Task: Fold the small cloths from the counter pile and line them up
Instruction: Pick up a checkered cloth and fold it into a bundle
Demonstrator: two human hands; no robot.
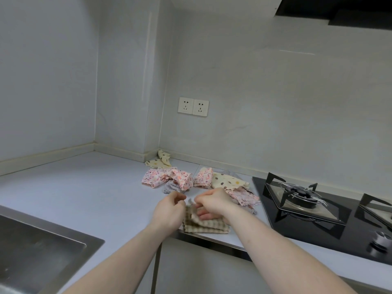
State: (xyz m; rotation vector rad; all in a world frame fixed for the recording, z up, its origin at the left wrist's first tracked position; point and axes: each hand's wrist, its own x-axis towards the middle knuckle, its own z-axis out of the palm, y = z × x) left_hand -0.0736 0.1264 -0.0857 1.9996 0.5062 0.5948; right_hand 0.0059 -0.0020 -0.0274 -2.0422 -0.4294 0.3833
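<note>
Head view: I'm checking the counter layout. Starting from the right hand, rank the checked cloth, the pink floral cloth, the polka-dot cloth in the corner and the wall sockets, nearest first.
1. Checked cloth: under the right hand, at the counter's front edge.
2. Pink floral cloth: just behind, to the left.
3. Polka-dot cloth in the corner: against the backsplash.
4. Wall sockets: up on the wall.

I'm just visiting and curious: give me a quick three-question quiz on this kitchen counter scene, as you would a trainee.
1. True or false: the checked cloth lies at the counter's front edge.
2. What lies right of the cloth pile: A sink, B gas hob, C kettle?
3. Fill in: both hands work on the ____ cloth.

Key: 1 true. 2 B, the gas hob; the sink is left. 3 checked; the left hand and right hand pinch its upper edge.
</note>
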